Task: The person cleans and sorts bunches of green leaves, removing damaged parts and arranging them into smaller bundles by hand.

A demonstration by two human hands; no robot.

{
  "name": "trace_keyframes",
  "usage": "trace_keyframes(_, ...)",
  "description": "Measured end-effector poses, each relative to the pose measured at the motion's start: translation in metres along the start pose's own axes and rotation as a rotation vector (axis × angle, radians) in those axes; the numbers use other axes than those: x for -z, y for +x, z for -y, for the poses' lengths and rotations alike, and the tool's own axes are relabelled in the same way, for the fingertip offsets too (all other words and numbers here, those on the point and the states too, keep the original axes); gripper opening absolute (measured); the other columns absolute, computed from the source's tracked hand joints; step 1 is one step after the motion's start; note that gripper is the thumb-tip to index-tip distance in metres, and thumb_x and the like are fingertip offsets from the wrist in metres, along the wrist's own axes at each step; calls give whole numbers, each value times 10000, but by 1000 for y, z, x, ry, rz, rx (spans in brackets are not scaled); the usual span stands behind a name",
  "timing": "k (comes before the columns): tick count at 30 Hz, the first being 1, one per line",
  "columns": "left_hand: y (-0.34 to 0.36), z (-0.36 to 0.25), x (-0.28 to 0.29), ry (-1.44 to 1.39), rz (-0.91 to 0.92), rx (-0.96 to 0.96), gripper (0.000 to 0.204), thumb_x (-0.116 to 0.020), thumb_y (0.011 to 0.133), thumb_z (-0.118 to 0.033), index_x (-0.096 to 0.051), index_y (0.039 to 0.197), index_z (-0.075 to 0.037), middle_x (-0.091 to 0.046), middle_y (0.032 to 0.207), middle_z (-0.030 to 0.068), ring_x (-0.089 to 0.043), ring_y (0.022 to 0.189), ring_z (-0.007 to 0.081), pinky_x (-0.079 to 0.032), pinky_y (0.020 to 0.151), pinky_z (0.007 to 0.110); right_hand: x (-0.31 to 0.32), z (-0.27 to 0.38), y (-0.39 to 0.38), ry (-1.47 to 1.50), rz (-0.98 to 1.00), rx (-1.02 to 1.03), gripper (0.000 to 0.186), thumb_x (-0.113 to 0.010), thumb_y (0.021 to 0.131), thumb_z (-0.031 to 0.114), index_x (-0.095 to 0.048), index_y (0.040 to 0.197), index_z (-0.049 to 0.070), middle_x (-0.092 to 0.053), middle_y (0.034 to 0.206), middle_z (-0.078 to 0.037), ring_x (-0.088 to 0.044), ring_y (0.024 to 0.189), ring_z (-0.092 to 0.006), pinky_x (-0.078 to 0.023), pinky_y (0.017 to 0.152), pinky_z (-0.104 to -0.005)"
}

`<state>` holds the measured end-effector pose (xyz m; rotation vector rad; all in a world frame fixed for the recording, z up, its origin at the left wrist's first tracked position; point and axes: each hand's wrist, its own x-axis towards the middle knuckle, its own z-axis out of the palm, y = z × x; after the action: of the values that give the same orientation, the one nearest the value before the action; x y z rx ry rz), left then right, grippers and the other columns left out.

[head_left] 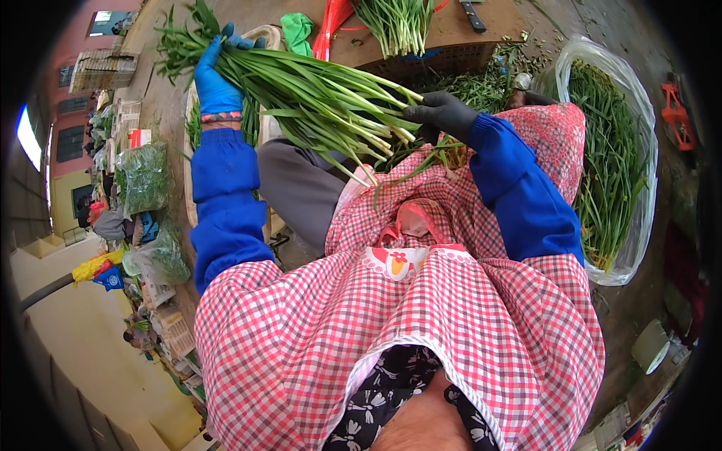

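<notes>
A bunch of garlic greens (323,90) stretches across in front of me, leafy tops at the left and pale stem ends at the right. My left hand (218,81), in a blue glove, is closed round it near the leafy tops. At the other end my right hand (445,113), in a dark grey glove, pinches the tip of a pale stem; its fingertips are partly hidden. A few stalks droop below the bunch toward my checked apron (444,293).
Another tied bunch (395,26) lies on a brown board ahead, with a knife (472,15) and a green cloth (296,31) near it. Loose greens fill a clear plastic bag (648,161) at my right. Cut scraps (481,89) litter the ground. A red stool-like object (677,116) stands far right.
</notes>
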<state>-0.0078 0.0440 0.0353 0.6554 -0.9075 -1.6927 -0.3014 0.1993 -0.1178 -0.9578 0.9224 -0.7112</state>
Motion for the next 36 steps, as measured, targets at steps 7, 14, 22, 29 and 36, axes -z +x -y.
trace_keyframes(7, -12, 20, 28, -88, -140, -21, 295, -459, 842, -181, -504, 1036, 37, -531, 719, 75, -532, 706, 220, -399, 887, 469, -6, -1, -27, -4, -20, 29, 233, -513, 861, 221, -548, 747, 21, -538, 504, -56, -513, 400, -134, -409, 380, -251)
trace_keyframes(14, -17, 3, 56, -191, -125, -81, 285, -451, 840, -183, -511, 1025, 25, -538, 718, 59, -527, 699, 204, -372, 915, 467, 15, -8, -73, -197, -61, -55, 198, -506, 854, 184, -620, 816, 27, -572, 561, -74, -551, 444, -140, -454, 445, -270)
trace_keyframes(22, -9, -15, 89, -236, -294, -131, 221, -465, 823, -183, -578, 879, -1, -591, 768, 125, -557, 721, 270, -410, 866, 489, 1, 27, -89, -1367, -494, 382, 398, -634, 714, 166, -541, 1098, 118, -593, 999, -107, -562, 917, -262, -443, 791, -384)
trace_keyframes(29, -11, -10, 84, -149, -516, -157, 148, -516, 794, -138, -589, 854, -24, -618, 828, 103, -580, 788, 266, -461, 787, 429, -49, 54, -55, -759, -434, 663, 313, -646, 711, 122, -600, 1020, 102, -618, 833, -114, -598, 723, -233, -471, 640, -295)
trace_keyframes(36, -7, -4, 61, -179, -538, -104, 187, -534, 763, -77, -577, 935, -18, -600, 932, 136, -570, 854, 288, -452, 818, 451, -72, 56, -15, -1160, -530, 704, 235, -628, 702, 272, -600, 888, 130, -572, 619, -122, -566, 545, -292, -440, 472, -377)
